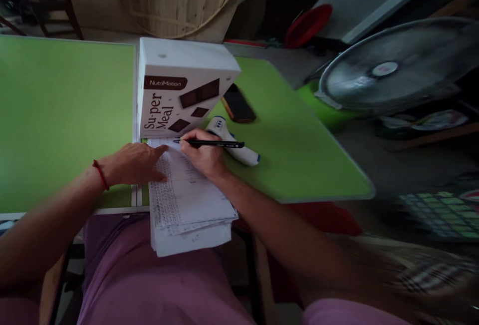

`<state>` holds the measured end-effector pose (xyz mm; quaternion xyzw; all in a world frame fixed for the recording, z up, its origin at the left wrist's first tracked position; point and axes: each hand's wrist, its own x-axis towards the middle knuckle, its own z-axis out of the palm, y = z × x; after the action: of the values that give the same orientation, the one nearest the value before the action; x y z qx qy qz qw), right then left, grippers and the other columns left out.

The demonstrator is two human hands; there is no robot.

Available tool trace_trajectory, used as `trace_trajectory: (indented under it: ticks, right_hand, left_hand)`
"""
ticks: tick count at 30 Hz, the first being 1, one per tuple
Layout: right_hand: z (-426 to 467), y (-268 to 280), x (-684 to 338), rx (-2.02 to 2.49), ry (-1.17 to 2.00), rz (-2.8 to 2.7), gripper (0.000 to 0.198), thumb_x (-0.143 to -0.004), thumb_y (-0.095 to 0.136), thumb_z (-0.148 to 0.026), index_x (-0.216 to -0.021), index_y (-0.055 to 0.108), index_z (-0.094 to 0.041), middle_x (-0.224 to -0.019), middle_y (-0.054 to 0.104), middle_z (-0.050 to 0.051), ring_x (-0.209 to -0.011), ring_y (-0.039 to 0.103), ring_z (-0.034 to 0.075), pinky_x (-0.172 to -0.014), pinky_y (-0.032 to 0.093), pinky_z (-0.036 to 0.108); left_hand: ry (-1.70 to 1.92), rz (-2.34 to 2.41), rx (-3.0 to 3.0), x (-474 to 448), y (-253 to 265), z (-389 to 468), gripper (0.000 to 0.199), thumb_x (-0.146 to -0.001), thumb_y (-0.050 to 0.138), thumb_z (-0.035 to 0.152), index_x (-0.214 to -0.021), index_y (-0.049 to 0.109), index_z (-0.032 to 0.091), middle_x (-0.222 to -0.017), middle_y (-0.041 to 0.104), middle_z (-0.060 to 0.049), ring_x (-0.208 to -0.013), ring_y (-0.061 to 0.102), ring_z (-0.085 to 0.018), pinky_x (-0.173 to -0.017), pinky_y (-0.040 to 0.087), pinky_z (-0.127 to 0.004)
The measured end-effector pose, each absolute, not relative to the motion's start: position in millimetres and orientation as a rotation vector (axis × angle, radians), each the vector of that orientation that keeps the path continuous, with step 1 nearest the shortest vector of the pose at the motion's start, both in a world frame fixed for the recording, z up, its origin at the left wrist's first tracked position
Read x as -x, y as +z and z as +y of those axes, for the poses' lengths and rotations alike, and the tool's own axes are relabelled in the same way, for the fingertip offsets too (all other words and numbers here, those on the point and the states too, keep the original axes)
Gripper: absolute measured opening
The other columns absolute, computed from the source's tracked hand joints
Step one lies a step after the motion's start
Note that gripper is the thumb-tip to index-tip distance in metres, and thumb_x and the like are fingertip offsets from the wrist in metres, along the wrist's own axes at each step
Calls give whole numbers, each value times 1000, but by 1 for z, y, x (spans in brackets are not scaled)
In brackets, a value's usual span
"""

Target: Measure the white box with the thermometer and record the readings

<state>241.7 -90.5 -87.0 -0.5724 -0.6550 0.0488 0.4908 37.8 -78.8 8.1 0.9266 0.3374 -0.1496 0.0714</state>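
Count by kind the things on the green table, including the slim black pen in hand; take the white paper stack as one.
White rectangular cardboard box: 1
Dark rectangular phone: 1
White gun-shaped thermometer: 1
Slim black pen: 1
White paper stack: 1
Total: 5

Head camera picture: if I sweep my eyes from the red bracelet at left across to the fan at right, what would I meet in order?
Red bracelet → left hand → right hand → smartphone → fan.
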Motion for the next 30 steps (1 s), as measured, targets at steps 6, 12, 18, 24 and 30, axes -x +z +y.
trace_trajectory:
  ticks: [6,12,18,24,30]
  right_hand:
    - [-91,-87,-244,1369,108,-1641,9,-84,68,-26,-76,65,-24,-69,69,0,-66,63,17,-68,53,32]
    - [-91,-88,-244,1362,106,-1600,11,-83,65,-28,-74,65,-24,-67,68,0,-64,62,17,-66,53,30]
    - [-91,-88,-243,1293,143,-1593,10,-85,65,-29,-76,67,-23,-69,70,0,-64,63,17,-66,54,31]
    - [-91,-87,-241,1338,177,-1584,9,-83,66,-28,-77,70,-23,-70,71,0,-66,64,17,-68,54,31]
    - [-91,-85,-241,1379,191,-1604,7,-83,66,-27,-78,69,-23,-72,71,1,-68,64,17,-70,55,32]
  left_hand:
    - [-453,1030,-2767,-38,9,-79,68,-99,66,39,-158,44,12,-104,79,-16,-96,76,-33,-77,52,-36]
    - [-435,1011,-2766,-37,9,-79,68,-100,66,39,-158,44,10,-105,79,-18,-96,75,-35,-81,53,-40]
    - [-407,1007,-2759,-37,8,-79,66,-99,66,37,-156,46,10,-105,79,-19,-95,76,-35,-79,54,-40]
    - [-435,1020,-2760,-37,8,-78,67,-99,66,38,-157,45,12,-108,79,-18,-99,76,-35,-81,55,-40]
    - [-453,1007,-2776,-38,8,-78,67,-99,64,39,-157,44,11,-107,79,-18,-98,76,-34,-80,54,-38]
